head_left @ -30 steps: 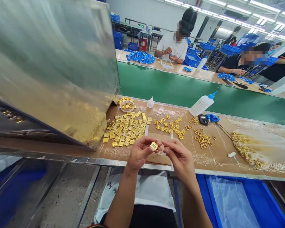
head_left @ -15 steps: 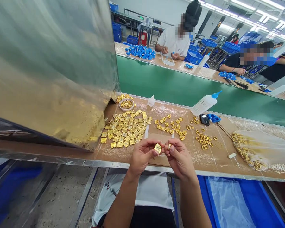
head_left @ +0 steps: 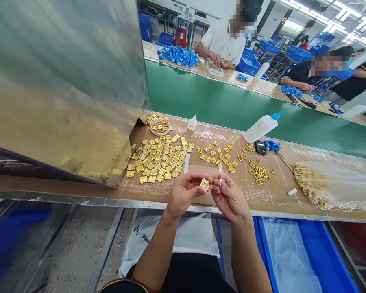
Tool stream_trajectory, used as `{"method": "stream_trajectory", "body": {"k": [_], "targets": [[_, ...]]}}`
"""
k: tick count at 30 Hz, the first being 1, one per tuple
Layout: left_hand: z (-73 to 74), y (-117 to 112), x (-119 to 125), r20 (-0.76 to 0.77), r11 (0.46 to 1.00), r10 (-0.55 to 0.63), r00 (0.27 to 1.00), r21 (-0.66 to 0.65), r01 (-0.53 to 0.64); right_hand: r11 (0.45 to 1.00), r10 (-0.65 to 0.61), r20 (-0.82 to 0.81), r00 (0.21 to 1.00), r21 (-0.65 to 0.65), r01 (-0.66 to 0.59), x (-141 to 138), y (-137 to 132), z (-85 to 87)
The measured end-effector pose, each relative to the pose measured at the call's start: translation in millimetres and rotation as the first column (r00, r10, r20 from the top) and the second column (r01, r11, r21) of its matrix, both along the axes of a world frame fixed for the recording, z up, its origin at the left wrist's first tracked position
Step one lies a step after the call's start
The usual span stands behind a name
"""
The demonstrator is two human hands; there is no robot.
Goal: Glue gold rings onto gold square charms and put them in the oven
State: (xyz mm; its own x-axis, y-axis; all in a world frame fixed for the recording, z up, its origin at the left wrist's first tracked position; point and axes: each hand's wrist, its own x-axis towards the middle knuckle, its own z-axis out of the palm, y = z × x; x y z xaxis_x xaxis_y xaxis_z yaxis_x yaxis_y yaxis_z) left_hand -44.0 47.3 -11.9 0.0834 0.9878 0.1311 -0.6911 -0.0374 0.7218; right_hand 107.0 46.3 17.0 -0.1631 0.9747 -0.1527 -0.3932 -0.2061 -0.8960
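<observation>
Head view: hands meet just above the near edge of the brown cardboard-covered bench (head_left: 274,199). The left hand (head_left: 184,194) is pinched shut on a small gold square metal piece (head_left: 204,184), thumb and forefinger clamping its edges. The right hand (head_left: 231,198) is closed on a small gold metal ring (head_left: 220,181), held at its fingertips just beside the square piece; whether the two parts touch cannot be told.

At eleven o'clock from the hands lies a neat spread of gold square pieces (head_left: 158,162), set close together in rows. At twelve o'clock a looser scatter of gold pieces (head_left: 218,156) sits unsorted, and at one o'clock loose gold rings (head_left: 259,173) lie apart from each other. At three o'clock a clear plastic bag of gold rings (head_left: 329,185) looks well filled.

Judging by these piles, a good share of pieces is already laid out, while the scatter, the rings and the bag suggest plenty is left.

Further off at twelve o'clock stand a small white dropper bottle (head_left: 192,123) and a white squeeze bottle with blue nozzle (head_left: 260,127), before a green conveyor belt (head_left: 219,106).
</observation>
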Motion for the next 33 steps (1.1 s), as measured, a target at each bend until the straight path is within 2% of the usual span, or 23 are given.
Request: {"method": "stream_trajectory", "body": {"k": [4, 8, 12, 19, 25, 30, 33], "targets": [[-0.9, -2.0, -1.0, 0.016, 0.999, -0.041, 0.999, 0.018, 0.041, 0.995, 0.048, -0.194, 0.98, -0.078, -0.064, -2.4, -3.3, 4.1], [0.9, -5.6, -2.2, 0.028, 0.998, -0.039, 0.999, 0.046, 0.038, 0.993, 0.073, -0.221, 0.973, -0.07, -0.091, -3.3, -5.5, 4.8], [2.8, -7.0, -3.0, 0.046, 0.997, -0.044, 0.998, 0.064, 0.041, 0.998, 0.058, -0.206, 0.977, -0.015, -0.062, -5.9, -7.8, 7.3], [-2.1, -4.2, -1.8, 0.098, 0.992, -0.074, 0.992, 0.109, 0.063, 0.974, -0.026, -0.01, 1.0, 0.223, 0.028, -9.7, -15.3, 15.4], [-3.2, -2.1, -0.8, 0.03, 0.995, 0.015, 0.999, 0.101, -0.018, 0.969, -0.061, 0.172, 0.983, 0.247, 0.017, -1.8, -18.5, 12.4], [0.8, -6.0, 1.0, -0.067, 0.992, 0.073, 0.995, 0.104, -0.066, 0.921, -0.178, 0.317, 0.932, 0.387, 0.045, 1.6, -17.3, 10.4], [3.0, -8.3, 1.8, -0.083, 0.99, 0.1, 0.991, 0.108, -0.091, 0.91, -0.182, 0.327, 0.927, 0.413, 0.034, 2.5, -17.2, 12.4]]}}
